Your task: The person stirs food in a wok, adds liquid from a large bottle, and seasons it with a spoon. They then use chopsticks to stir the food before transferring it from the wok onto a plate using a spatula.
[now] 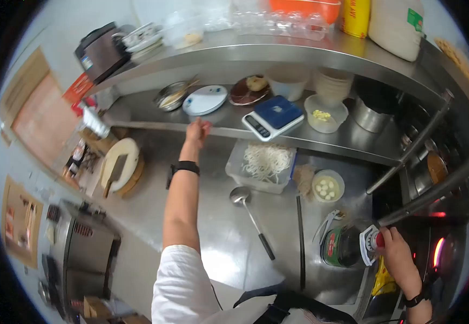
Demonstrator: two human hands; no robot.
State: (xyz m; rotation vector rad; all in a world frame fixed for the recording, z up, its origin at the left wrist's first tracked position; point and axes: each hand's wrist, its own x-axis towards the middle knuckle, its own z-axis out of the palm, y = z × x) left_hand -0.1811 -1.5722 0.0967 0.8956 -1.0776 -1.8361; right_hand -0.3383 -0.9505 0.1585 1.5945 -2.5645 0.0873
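Observation:
My left hand (195, 133) is stretched forward to the front edge of the metal shelf, just below a white plate (205, 100). Its fingers are closed, and a small red thing (207, 127) shows at them, too small to name. On the right, my right hand (397, 254) has its fingers around the red cap (379, 240) of a large dark sauce jug (343, 246) with a white handle. The jug appears to lean on the worktop. A ladle (253, 218) and a long black rod (301, 243) lie between my arms.
A clear tub of white noodles (267, 163) sits by a bowl of white balls (328, 186). Above, the shelf holds a kitchen scale (274, 117), a tub with yellow bits (326, 115) and a pot (371, 115). A cleaver (116, 171) rests on a round chopping board (128, 148) at left.

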